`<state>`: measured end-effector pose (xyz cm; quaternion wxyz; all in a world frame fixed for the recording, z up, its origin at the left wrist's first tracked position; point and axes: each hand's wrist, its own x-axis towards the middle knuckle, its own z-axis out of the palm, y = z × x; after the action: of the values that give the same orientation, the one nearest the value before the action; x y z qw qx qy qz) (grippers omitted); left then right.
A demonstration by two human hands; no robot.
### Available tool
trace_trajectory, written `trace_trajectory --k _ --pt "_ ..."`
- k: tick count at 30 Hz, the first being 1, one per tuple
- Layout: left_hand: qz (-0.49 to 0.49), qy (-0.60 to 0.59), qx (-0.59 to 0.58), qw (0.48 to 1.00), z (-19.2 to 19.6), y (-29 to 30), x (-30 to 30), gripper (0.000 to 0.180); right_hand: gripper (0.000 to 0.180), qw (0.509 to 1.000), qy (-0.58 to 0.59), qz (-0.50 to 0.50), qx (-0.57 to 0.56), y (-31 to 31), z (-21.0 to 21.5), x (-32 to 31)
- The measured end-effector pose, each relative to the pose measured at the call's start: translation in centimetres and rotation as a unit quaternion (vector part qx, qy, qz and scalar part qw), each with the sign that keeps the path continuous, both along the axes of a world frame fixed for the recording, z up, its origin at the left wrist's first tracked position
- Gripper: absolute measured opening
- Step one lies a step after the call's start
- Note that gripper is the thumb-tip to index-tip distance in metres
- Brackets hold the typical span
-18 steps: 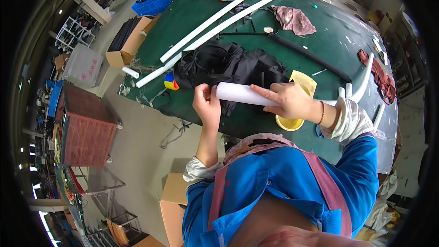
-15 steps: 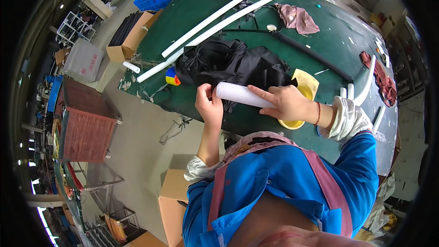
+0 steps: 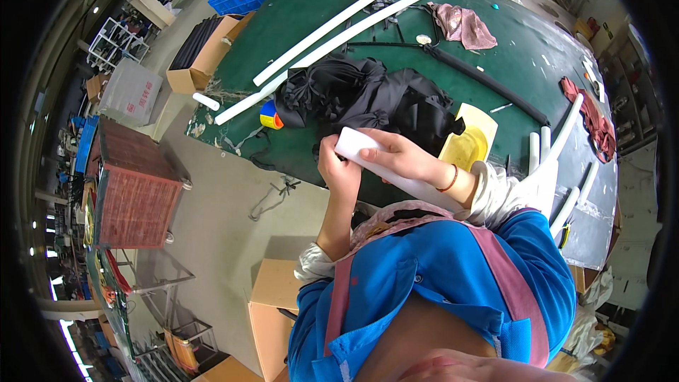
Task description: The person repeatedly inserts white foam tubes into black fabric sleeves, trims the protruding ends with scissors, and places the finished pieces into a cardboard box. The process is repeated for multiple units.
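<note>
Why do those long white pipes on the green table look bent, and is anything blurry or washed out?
Head view: the fisheye lens bows the long white pipes and the green table edge toward a black rim; light is even with soft shadows; both hands, left hand and right hand, on the white tube are sharp; the chin at the bottom is blurred.

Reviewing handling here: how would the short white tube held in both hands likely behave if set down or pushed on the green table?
The white tube looks straight and stiff, so it probably won't flop. Being round, it may roll on the green table. Both hands hold it easily, suggesting it's light.
</note>
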<state>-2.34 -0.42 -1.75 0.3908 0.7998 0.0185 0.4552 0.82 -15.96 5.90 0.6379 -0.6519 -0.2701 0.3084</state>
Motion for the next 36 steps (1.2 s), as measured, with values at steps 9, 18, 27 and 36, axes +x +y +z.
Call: trace_trajectory --k 9,18,27,36 --pt "-0.142 -0.006 -0.335 0.931 -0.1 -1.2 -0.1 0.014 0.032 0.899 -0.375 -0.212 -0.080 -0.1 -3.1 -0.3" --pt "-0.100 0.041 -0.146 0.983 1.1 -1.2 -0.8 0.006 0.035 0.816 -0.496 -0.151 -0.255 -1.7 -1.6 -0.8" --pt "-0.161 -0.008 0.211 0.964 2.9 -0.6 -0.8 0.022 0.041 0.910 -0.386 -0.068 -0.134 -2.7 -1.4 0.5" --pt "-0.115 -0.016 0.248 0.962 4.5 -1.0 -1.0 0.025 0.030 0.979 -0.087 -0.168 0.070 -2.5 -2.8 0.4"
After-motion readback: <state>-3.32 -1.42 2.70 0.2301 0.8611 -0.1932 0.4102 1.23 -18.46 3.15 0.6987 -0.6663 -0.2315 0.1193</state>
